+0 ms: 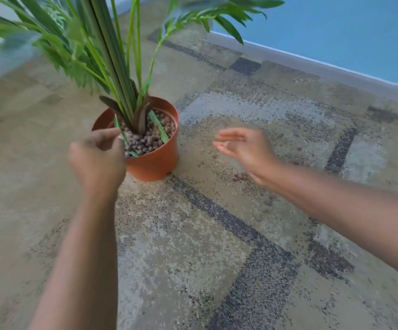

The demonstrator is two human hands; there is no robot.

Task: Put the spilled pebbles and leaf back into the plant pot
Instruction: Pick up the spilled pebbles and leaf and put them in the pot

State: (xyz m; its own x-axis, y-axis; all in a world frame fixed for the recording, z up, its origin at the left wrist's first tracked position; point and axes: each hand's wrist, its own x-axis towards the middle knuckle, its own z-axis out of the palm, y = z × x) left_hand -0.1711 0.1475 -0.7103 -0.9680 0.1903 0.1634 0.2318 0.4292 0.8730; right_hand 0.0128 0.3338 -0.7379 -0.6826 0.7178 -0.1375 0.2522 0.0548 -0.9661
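- While its fingers curl inward, the left hand sits at the near left rim of the plant pot, and its thumb and forefinger pinch a narrow green leaf. The leaf's upper end rises above the fingertips, and its lower end lies across the pot's filling.
- The right hand hovers above the carpet to the right of the pot. It is spread and holds nothing; its fingers are stretched towards the pot and smeared by motion blur.
- The pot is orange-brown, stands upright on the carpet between the two hands, and is filled near to the brim with brown pebbles.
- A second leaf strip lies flat on those pebbles, on the right side of the plant stems.
- Spilled pebbles lie on the carpet just below the right wrist, and a few more sit nearer the camera beside the right forearm.
- A pale skirting board and a blue wall run behind the carpet.
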